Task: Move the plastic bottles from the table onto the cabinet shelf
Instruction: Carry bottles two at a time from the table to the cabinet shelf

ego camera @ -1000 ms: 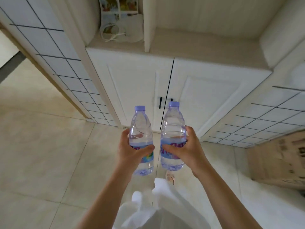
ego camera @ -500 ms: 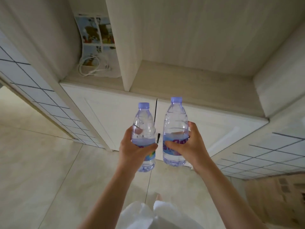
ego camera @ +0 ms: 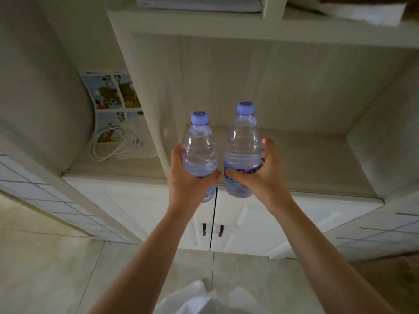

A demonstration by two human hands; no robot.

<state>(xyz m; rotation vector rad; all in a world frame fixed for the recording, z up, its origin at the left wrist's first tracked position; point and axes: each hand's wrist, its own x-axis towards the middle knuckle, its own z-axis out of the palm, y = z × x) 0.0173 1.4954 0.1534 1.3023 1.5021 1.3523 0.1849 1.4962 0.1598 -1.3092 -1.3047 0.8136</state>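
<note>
Two clear plastic bottles with pale purple caps stand upright side by side in the air. My left hand (ego camera: pixel 188 180) grips the left bottle (ego camera: pixel 200 146) around its lower half. My right hand (ego camera: pixel 260 175) grips the right bottle (ego camera: pixel 243 143) at its purple label. Both bottles hang just in front of the front edge of the cabinet shelf (ego camera: pixel 317 164), a wide open compartment with a light wood floor. The bottle bases are about level with the shelf edge.
A vertical divider (ego camera: pixel 145 105) bounds the shelf on the left; beyond it lie a coiled white cable (ego camera: pixel 108 143) and a picture sheet (ego camera: pixel 113 94). Below are two white cabinet doors (ego camera: pixel 249 223) with dark handles. An upper shelf (ego camera: pixel 249 26) holds papers. Tiled floor lies beneath.
The view has tilted up and come closer to the cabinet. Both hands have raised the bottles from in front of the doors up to the open shelf's edge.
</note>
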